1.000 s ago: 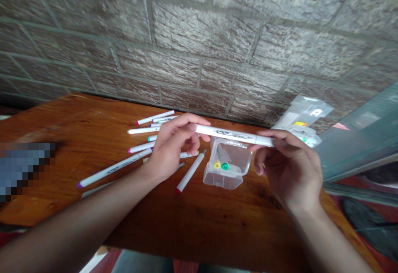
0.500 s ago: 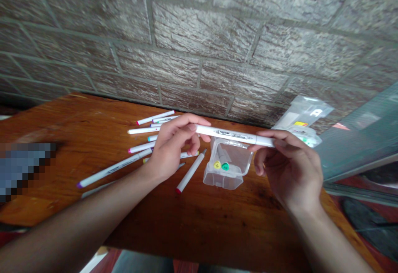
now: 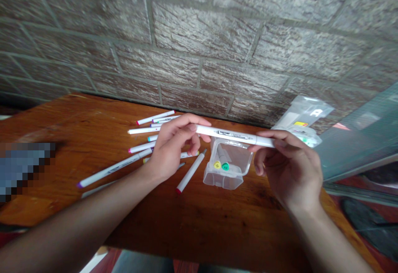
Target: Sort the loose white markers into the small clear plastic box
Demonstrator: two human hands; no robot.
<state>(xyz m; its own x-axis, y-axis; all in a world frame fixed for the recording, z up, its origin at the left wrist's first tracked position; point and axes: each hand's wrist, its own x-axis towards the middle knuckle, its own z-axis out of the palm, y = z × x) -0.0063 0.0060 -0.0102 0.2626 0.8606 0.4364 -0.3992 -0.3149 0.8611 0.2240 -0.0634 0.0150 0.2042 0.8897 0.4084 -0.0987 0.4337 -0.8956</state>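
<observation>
Between my two hands a white marker [image 3: 231, 134] is held nearly level, its printed label facing me. My left hand [image 3: 174, 148] pinches its left end between thumb and fingers. The other end is gripped by my right hand [image 3: 292, 165], whose fingers cover the tip. Behind and below the marker stands a clear plastic case [image 3: 224, 177] with a yellow-capped marker [image 3: 217, 165] and a green-capped marker [image 3: 225, 166] inside. Left of the case lies a red-ended marker [image 3: 190, 173]. My left hand partly hides several more loose markers.
A purple-ended marker [image 3: 115, 168] lies on the wooden table [image 3: 77, 136]. At the back right stands an open clear container [image 3: 306, 111] with things in it, near a glass panel [image 3: 367, 132]. A brick wall [image 3: 199, 49] runs along the table's back. A pixelated patch covers the left edge.
</observation>
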